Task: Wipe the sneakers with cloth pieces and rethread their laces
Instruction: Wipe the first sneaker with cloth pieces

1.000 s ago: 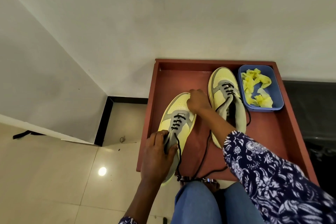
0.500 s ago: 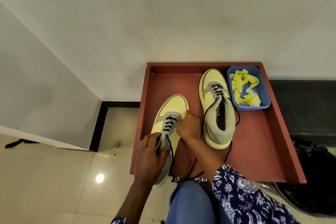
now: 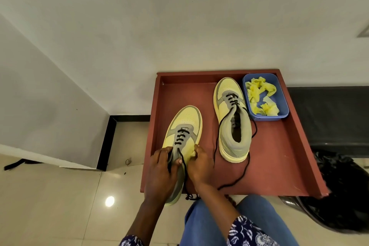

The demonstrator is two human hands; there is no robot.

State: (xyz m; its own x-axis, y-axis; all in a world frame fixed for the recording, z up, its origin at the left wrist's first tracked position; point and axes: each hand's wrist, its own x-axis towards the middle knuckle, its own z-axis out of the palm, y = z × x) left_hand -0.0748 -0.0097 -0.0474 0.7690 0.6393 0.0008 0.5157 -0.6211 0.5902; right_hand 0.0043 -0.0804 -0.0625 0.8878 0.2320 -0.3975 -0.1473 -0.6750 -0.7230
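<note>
A person's left hand (image 3: 162, 167) is gripping the near sneaker (image 3: 182, 139) by its collar while the right hand (image 3: 199, 167) is pinching a scrap of yellow cloth against its side, the black lace (image 3: 184, 167) trailing between them. That loose lace could be snagging and pulling out of its eyelets. Beyond, the second sneaker (image 3: 232, 117) is sitting half-laced on the red tabletop (image 3: 279, 155); farthest, a blue tub (image 3: 281, 101) is holding crumpled yellow cloth pieces (image 3: 259, 95).

Blue floral sleeve (image 3: 251, 233), blue jeans (image 3: 207, 223)
</note>
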